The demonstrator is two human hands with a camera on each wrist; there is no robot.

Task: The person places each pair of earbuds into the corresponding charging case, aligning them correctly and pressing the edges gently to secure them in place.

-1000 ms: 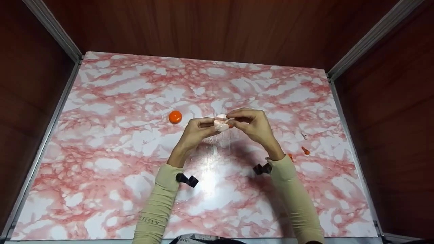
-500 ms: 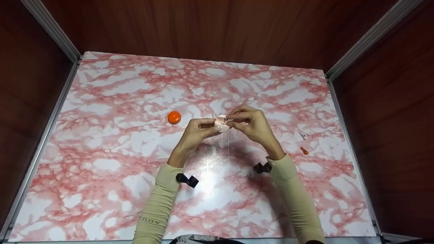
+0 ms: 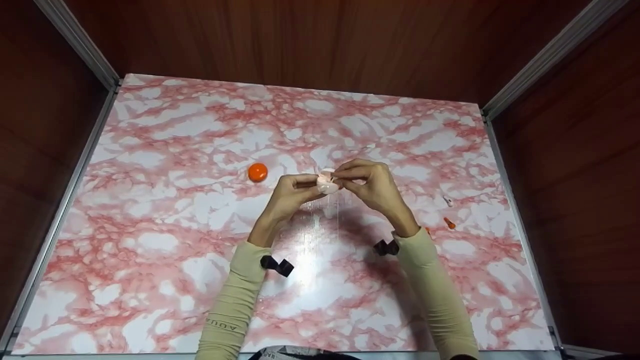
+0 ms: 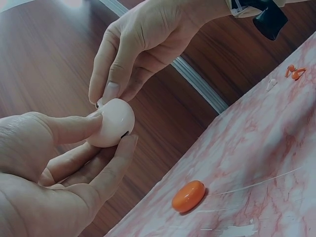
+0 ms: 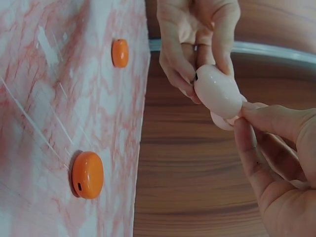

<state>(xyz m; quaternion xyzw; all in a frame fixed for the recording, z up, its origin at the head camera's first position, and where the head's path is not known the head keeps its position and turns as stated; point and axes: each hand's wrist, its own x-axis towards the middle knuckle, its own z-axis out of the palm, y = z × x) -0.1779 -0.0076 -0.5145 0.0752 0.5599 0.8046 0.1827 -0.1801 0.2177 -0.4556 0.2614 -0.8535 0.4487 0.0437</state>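
A white earbud charging case (image 3: 327, 185) with its lid raised is held over the middle of the table. My left hand (image 3: 294, 191) grips it from the left, thumb on one side and fingers on the other. In the left wrist view the case's rounded shell (image 4: 117, 123) shows a dark port beside a fingertip. From the right, my right hand (image 3: 372, 184) pinches a small white earbud (image 4: 99, 102) at the case's opening; fingertips mostly hide it. The right wrist view shows the fingertips (image 5: 241, 114) right at the case's edge.
One orange case (image 3: 257, 172) lies left of the hands; the right wrist view shows a second orange case (image 5: 120, 53). On the right lie a white earbud (image 3: 447, 201) and an orange earbud (image 3: 449, 223), with another orange earbud (image 4: 290, 69) near the right sleeve. Dark wood panels surround the table.
The right hand has brought the white earbud closer into the case; its stem, seen sticking out a second ago, is now mostly hidden. The left hand keeps its grip nearly still.
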